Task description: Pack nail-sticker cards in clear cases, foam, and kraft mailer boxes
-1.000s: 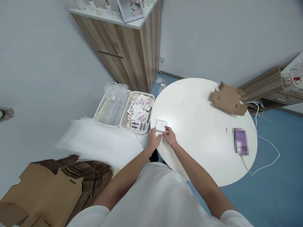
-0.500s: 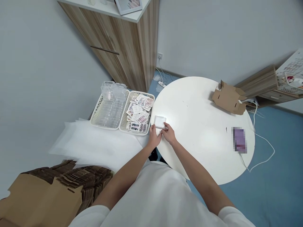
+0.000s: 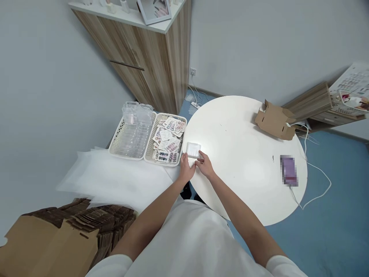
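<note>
Between my two hands, at the near left edge of the round white table (image 3: 239, 154), is a small flat clear plastic case (image 3: 193, 149) with something whitish inside. My left hand (image 3: 186, 169) pinches its near left corner. My right hand (image 3: 205, 165) grips the near right corner, thumb and fingers bent toward the left hand. Just left of them, a white basket (image 3: 167, 164) holds nail-set cards (image 3: 170, 140). In the adjoining white basket (image 3: 113, 140), several clear plastic cases (image 3: 133, 134) stand in rows and piles.
White translucent sheets (image 3: 115, 175) lie below the baskets, with stacked flat cardboard boxes (image 3: 52, 242) at lower left. An open cardboard box (image 3: 275, 121) and a blurred purple object (image 3: 289, 170) with a cable are on the table. A wooden cabinet (image 3: 150, 61) stands behind.
The case stays in my hands at nearly the same spot, and my fingers have shifted slightly along its near edge. The whole view has tilted a little.
</note>
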